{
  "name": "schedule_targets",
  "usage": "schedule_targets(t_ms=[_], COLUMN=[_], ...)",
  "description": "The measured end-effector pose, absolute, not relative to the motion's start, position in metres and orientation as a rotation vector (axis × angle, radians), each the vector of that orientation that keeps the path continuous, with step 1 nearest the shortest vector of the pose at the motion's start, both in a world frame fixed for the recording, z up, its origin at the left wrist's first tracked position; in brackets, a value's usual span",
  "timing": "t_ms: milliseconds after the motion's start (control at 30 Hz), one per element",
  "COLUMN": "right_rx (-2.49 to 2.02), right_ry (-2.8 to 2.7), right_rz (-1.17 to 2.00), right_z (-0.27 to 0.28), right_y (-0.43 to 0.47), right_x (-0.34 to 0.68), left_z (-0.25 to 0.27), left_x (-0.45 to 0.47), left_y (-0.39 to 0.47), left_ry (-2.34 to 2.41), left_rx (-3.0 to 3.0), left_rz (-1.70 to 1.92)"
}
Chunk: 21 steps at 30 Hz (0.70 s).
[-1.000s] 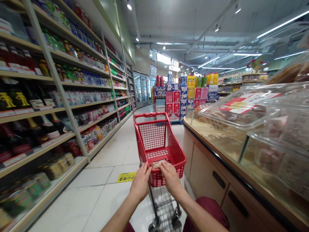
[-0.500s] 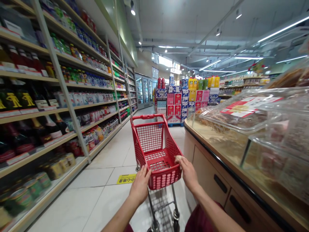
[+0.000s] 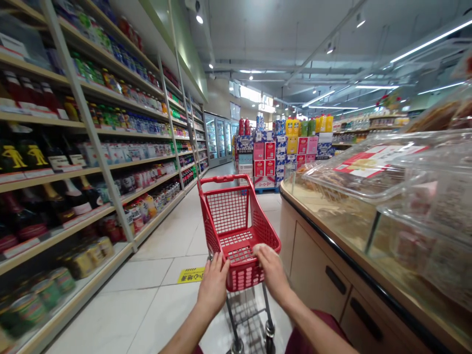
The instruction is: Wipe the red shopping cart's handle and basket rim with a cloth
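Cloth point(image 3: 260, 248): mostly hidden under right hand point(image 3: 273, 273), clamped on it | left hand point(image 3: 213, 285): at cart point(image 3: 244, 271) corner, grip unclear

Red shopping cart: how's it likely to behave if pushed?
The cart probably rolls easily on its wheels. The basket looks like plastic mesh, so likely stiff and light. Sitting high on slim legs, it might tip under a sideways shove.

A yellow floor sign point(image 3: 190, 276) bears the Chinese characters 小心地滑, a slippery-floor warning. Print on the stacked boxes point(image 3: 270, 151) and the clear food pack's red-and-white label point(image 3: 381, 160) is unreadable.
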State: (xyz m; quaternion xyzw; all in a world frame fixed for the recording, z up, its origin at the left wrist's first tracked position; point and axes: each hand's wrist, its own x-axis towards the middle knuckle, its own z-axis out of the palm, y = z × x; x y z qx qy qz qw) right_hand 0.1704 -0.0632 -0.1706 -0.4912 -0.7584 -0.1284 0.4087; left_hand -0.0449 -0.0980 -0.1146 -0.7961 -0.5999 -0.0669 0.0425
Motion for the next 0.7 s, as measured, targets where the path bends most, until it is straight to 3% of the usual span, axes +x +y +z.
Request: schedule_targets(t_ms=[300,500,700], right_rx=[-1.443,-1.59,-1.24], right_ry=[-2.209,-1.809,-1.949], right_rz=[-0.21,-0.282,-0.231], right_z=[-0.141,-0.163,-0.174], right_y=[-0.068,-0.06,-0.066], right_x=[0.154,0.215,0.175], left_z=[-0.13,-0.125,-0.122], left_x=[-0.032,-0.034,-0.032], left_y=[-0.105,-0.108,-0.109], left_ry=[-1.749,-1.759,-1.796], left_rx=[-2.52,-2.551,-2.548], left_rz=[-0.168,-0.193,-0.161])
